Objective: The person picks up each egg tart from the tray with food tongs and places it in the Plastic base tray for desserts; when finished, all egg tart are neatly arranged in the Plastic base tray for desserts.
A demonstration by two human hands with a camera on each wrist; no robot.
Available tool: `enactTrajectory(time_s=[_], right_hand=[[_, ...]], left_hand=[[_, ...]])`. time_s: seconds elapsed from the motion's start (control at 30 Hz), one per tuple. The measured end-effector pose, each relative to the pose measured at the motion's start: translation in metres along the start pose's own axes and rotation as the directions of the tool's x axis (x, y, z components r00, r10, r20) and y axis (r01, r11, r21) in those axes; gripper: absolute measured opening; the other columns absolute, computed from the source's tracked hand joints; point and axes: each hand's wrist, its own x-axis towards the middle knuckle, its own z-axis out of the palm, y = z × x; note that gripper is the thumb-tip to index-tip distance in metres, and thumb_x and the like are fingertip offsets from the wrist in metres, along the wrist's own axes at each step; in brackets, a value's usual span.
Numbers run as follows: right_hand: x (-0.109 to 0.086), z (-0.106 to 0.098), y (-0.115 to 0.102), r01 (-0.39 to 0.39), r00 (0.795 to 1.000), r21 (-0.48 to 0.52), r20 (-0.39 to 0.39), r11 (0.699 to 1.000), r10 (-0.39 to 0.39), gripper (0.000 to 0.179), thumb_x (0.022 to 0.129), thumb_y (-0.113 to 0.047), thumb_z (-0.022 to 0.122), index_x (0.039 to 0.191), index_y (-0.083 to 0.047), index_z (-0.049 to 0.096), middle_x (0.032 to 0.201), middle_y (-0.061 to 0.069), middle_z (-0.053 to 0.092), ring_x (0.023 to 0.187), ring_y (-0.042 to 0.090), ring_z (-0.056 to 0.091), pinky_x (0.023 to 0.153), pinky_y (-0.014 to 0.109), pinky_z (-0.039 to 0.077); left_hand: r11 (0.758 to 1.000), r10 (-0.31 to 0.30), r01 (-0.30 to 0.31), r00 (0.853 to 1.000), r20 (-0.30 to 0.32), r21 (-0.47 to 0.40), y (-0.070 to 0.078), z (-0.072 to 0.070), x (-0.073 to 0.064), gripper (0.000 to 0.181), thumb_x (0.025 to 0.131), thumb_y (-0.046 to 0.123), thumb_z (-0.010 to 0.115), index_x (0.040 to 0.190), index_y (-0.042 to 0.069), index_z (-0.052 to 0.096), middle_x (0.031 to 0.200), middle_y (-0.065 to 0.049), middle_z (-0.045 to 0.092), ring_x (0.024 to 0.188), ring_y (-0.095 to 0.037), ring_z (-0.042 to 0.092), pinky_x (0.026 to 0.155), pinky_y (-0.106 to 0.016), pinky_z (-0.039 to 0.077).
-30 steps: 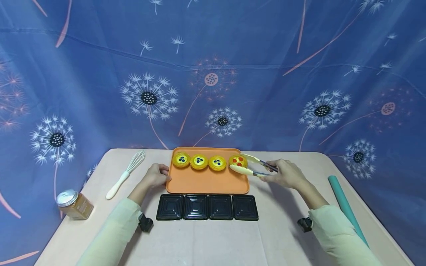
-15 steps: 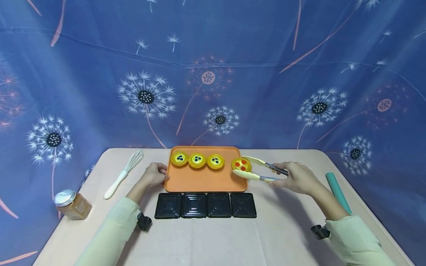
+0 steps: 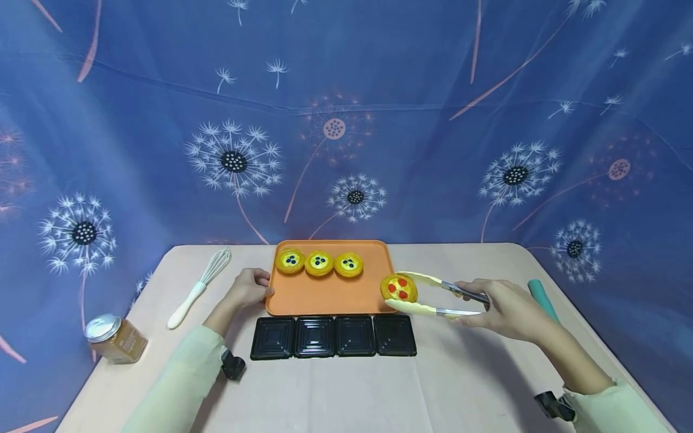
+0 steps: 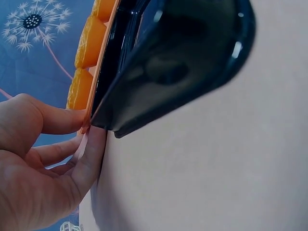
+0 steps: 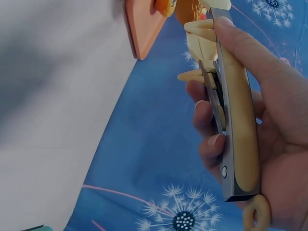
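The right hand (image 3: 506, 308) gripped silver-and-cream tongs (image 3: 432, 310), clamped on a round, red-spotted yellow tart (image 3: 398, 289) at the right edge of the oblong orange tray (image 3: 325, 294). The left hand (image 3: 248, 287) pinched its left edge.

Soft, bright light fills the head view; the right hand (image 3: 511, 311) casts a diffuse shadow between four and five o'clock on the tabletop (image 3: 368, 397). Glare streaks a black tray (image 3: 315, 337) near six. Dimmer, the left wrist view blurs the leftmost black tray (image 4: 197, 57), glinting at two.
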Motion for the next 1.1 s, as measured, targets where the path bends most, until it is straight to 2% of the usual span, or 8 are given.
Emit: enactTrajectory(time_s=[0.3, 0.6, 0.83, 1.1], right_hand=[[-0.02, 0.015, 0.006, 0.055, 0.998, 0.063, 0.017, 0.997, -0.056, 0.061, 0.074, -0.038, 0.087, 0.125, -0.009, 0.069, 0.087, -0.018, 0.06, 0.058, 0.001, 0.039, 0.049, 0.021, 0.036], [-0.029, 0.028, 0.011, 0.097, 0.993, 0.084, 0.057, 0.992, -0.102, 0.066, 0.077, -0.05, 0.081, 0.126, -0.008, 0.068, 0.088, -0.019, 0.059, 0.056, -0.002, 0.039, 0.047, 0.018, 0.035], [-0.028, 0.033, 0.01, 0.057, 0.992, 0.095, 0.104, 0.994, -0.067, 0.07, 0.076, -0.051, 0.081, 0.128, -0.006, 0.067, 0.095, -0.016, 0.064, 0.056, -0.001, 0.038, 0.047, 0.019, 0.035], [-0.028, 0.036, 0.009, 0.026, 0.992, 0.101, 0.122, 0.995, -0.039, 0.069, 0.076, -0.049, 0.083, 0.128, -0.006, 0.067, 0.098, -0.012, 0.066, 0.058, 0.0, 0.041, 0.047, 0.021, 0.036]], left_hand=[[1.0, -0.021, 0.021, 1.0, -0.006, -0.013, -0.001, 0.0, 0.001, 0.037, 0.083, -0.007, 0.067, 0.118, -0.012, 0.057, 0.094, -0.017, 0.059, 0.065, -0.021, 0.062, 0.055, -0.033, 0.06], [0.999, -0.029, 0.029, 1.0, -0.001, -0.03, 0.0, 0.002, -0.001, 0.037, 0.083, -0.008, 0.067, 0.119, -0.012, 0.057, 0.096, -0.018, 0.059, 0.065, -0.021, 0.063, 0.055, -0.034, 0.06], [0.999, -0.032, 0.032, 0.999, 0.0, -0.041, -0.001, 0.002, 0.0, 0.037, 0.084, -0.008, 0.067, 0.119, -0.012, 0.057, 0.095, -0.017, 0.058, 0.066, -0.021, 0.063, 0.056, -0.034, 0.06], [0.998, -0.043, 0.043, 0.999, 0.001, -0.04, -0.002, 0.002, 0.001, 0.036, 0.085, -0.007, 0.067, 0.119, -0.011, 0.056, 0.096, -0.017, 0.057, 0.066, -0.022, 0.062, 0.056, -0.034, 0.061]])
